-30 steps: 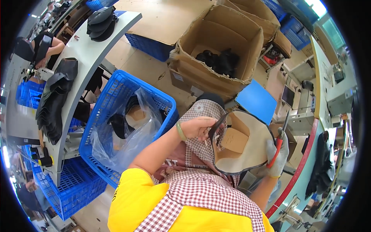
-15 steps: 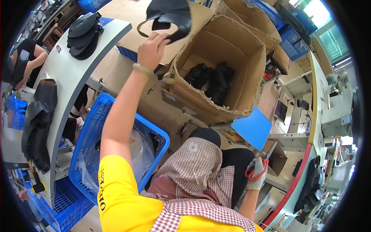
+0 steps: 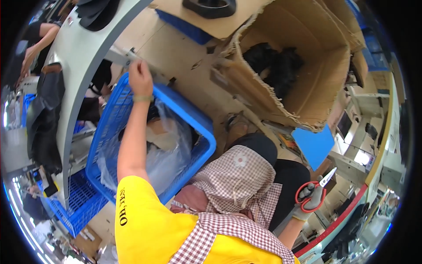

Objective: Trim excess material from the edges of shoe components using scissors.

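Note:
My left hand [image 3: 141, 80], with a pale bangle at the wrist, reaches over the far corner of the blue plastic basket [image 3: 202, 130]. Its fingers are bunched together; what they grip, if anything, is hidden. A clear plastic bag [image 3: 169, 152] lines the basket around some dark and beige pieces. To the right, my right hand [image 3: 313, 203] in a grey-and-white glove holds scissors [image 3: 327, 177] with red handles, blades pointing up and away. At the top, a black ring-shaped piece [image 3: 210, 8] lies on the brown cardboard surface.
A large cardboard box [image 3: 327, 94] with black bundles [image 3: 281, 70] inside stands at the far right. On the left, a curved white table [image 3: 79, 66] carries black leather-like pieces [image 3: 45, 116]. Another person's arm [image 3: 39, 44] shows beyond it. A blue panel [image 3: 314, 145] leans beside the box.
My left hand has let go of the black piece and moved back to the basket. The view has shifted left. The scissors' blades have come into sight in my right hand.

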Action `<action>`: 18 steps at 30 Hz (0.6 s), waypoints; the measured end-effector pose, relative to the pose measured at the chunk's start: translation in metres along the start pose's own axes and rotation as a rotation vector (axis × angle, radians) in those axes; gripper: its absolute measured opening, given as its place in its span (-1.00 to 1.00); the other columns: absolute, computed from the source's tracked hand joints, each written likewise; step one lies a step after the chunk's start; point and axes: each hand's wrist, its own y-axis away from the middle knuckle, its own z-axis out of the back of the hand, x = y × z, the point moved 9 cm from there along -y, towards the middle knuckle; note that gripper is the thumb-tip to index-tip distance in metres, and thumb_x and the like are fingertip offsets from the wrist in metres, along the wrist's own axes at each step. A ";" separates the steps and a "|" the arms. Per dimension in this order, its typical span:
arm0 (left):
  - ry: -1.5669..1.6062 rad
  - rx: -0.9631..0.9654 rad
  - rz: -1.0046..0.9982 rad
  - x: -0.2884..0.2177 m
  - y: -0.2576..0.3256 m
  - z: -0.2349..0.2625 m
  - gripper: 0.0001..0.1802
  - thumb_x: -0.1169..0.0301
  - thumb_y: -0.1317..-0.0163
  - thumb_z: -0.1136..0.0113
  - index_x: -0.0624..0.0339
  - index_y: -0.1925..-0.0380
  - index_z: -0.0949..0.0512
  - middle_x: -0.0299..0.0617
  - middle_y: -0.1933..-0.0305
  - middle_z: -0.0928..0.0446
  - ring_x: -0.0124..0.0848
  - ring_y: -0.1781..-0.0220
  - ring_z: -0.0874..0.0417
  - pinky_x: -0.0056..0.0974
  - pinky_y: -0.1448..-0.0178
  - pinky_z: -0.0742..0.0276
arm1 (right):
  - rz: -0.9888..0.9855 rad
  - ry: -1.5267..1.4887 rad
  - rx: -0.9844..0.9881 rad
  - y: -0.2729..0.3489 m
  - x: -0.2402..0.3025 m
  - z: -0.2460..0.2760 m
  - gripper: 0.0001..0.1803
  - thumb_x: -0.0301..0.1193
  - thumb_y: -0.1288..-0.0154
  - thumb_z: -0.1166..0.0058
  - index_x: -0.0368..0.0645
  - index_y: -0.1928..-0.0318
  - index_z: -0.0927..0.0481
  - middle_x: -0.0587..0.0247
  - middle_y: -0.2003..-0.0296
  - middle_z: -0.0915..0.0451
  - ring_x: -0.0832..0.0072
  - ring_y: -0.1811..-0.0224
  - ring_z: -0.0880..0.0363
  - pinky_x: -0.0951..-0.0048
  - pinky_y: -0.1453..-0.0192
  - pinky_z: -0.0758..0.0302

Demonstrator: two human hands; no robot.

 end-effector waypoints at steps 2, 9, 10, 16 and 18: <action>-0.086 0.056 0.188 0.045 0.071 0.048 -0.81 0.36 -0.33 -0.05 0.27 0.38 -0.44 -0.03 0.45 -0.47 -0.14 0.40 -0.49 -0.17 0.22 -0.43 | -0.010 -0.017 0.017 -0.004 -0.001 -0.002 -0.56 -0.26 -0.44 0.13 -0.15 -0.25 -0.32 0.38 0.44 -0.51 0.75 0.61 -0.35 0.70 0.64 -0.31; -0.552 0.464 0.007 0.090 0.218 0.054 -0.76 0.43 -0.12 -0.15 0.21 0.18 -0.50 -0.06 0.19 -0.52 -0.01 0.10 -0.53 -0.05 0.03 -0.49 | 0.037 -0.003 0.097 -0.012 -0.002 -0.002 -0.58 -0.28 -0.42 0.09 -0.12 -0.23 -0.36 0.39 0.45 -0.54 0.75 0.62 -0.38 0.73 0.65 -0.33; -0.627 0.513 -0.006 0.093 0.218 0.036 -0.78 0.44 -0.10 -0.14 0.19 0.21 -0.50 -0.10 0.19 -0.53 -0.05 0.08 -0.54 -0.07 0.02 -0.51 | 0.043 -0.003 0.102 -0.012 -0.001 -0.001 -0.58 -0.28 -0.42 0.09 -0.12 -0.23 -0.36 0.39 0.45 -0.54 0.75 0.62 -0.38 0.73 0.65 -0.33; -0.917 0.819 0.069 0.140 0.211 -0.027 -0.92 0.44 -0.12 -0.05 0.11 0.36 -0.46 -0.18 0.22 -0.53 -0.22 0.21 -0.60 -0.15 0.14 -0.60 | 0.058 0.010 0.092 -0.007 0.000 -0.003 -0.55 -0.26 -0.42 0.09 -0.22 -0.21 -0.36 0.39 0.45 -0.49 0.77 0.60 -0.34 0.75 0.62 -0.32; -0.885 0.838 0.002 0.135 0.212 -0.017 -0.87 0.44 -0.12 -0.05 0.11 0.30 -0.48 -0.15 0.18 -0.53 -0.19 0.21 -0.61 -0.13 0.15 -0.60 | 0.074 0.010 0.084 -0.005 0.001 -0.009 -0.55 -0.26 -0.42 0.08 -0.22 -0.21 -0.36 0.39 0.44 -0.48 0.76 0.59 -0.33 0.74 0.60 -0.31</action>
